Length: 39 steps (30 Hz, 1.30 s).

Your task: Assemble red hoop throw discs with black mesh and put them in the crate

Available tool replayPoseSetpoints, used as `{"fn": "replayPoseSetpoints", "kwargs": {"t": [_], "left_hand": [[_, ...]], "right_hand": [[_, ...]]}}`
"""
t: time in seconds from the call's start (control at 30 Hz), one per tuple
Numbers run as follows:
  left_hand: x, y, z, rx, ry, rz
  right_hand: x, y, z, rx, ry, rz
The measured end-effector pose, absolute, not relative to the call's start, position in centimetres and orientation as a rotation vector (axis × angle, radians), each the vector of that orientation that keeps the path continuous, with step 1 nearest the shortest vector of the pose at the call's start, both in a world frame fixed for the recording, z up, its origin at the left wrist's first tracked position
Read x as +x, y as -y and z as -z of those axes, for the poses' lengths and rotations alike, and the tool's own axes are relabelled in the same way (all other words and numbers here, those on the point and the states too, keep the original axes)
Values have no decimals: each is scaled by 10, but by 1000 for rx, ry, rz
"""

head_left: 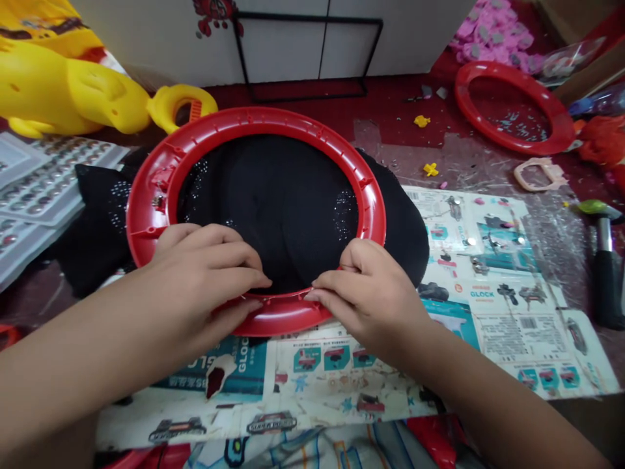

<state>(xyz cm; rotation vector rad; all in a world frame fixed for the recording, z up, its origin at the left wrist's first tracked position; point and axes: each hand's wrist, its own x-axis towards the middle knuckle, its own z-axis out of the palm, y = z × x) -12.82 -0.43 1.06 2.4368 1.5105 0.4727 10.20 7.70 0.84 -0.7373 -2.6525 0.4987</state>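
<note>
A red plastic ring (368, 189), oval in this view, lies with its hollow, ribbed side up on a black pad (288, 202) that shows through its opening and sticks out at the right. Across the ring's near left rim, my left hand (205, 267) pinches the inner edge between thumb and fingers. My right hand (366, 280) pinches the same edge a little further right, its thumb and forefinger close together. A thin pale line runs along the inner edge between the two hands. A small metal part (157, 202) sits in the ring's left side.
Printed cardboard (493, 286) lies underneath. A second red ring (556, 107) is at the far right, near a black-handled hammer (608, 273) and a pink plastic part (540, 174). Yellow plastic figures (73, 91) and trays of small round pieces (49, 176) stand left. A black wire frame (310, 16) rises behind.
</note>
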Motion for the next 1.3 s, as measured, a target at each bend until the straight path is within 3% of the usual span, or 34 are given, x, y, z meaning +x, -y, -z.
{"fn": "replayPoseSetpoints", "kwargs": {"t": [0.33, 0.7, 1.3], "left_hand": [[-118, 1, -4, 2433, -1610, -383], [-113, 1, -2, 2480, -1669, -376], [-89, 5, -1, 2621, -1539, -569]], "right_hand": [[100, -73, -7, -597, 2689, -292], [96, -67, -9, -759, 2650, -506], [99, -72, -10, -752, 2639, -518]]}}
